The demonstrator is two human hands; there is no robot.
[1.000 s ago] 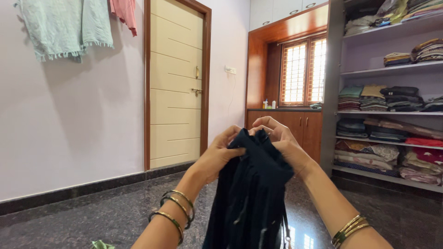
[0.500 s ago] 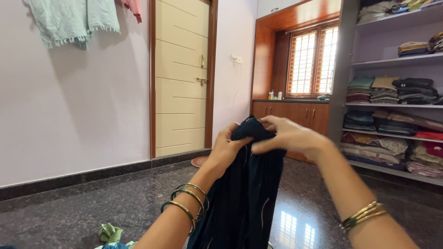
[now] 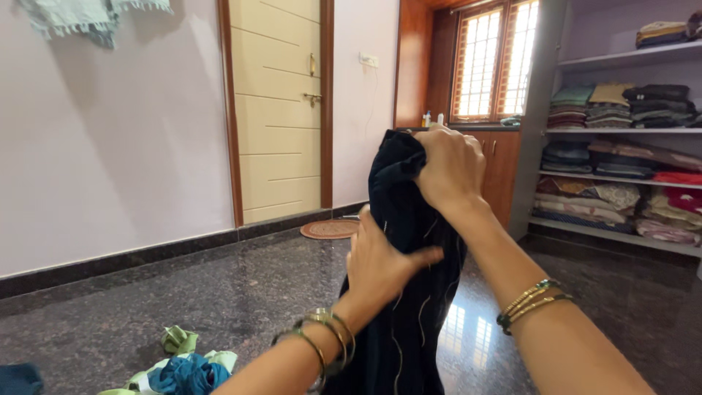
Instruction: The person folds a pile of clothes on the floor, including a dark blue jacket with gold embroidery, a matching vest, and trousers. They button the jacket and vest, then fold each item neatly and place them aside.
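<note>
Head view: the right hand (image 3: pixel 447 170) is closed in a fist around the top of a dark garment (image 3: pixel 409 292), holding it up in front of the body so the cloth hangs straight down. The left hand (image 3: pixel 380 265) lies lower against the hanging cloth, palm flat and fingers spread, touching but not gripping it. Bangles sit on both wrists. Below, on the dark granite floor (image 3: pixel 241 292), lies a small heap of green and blue clothes (image 3: pixel 179 366). Folded clothes fill the shelves (image 3: pixel 621 132) at right.
</note>
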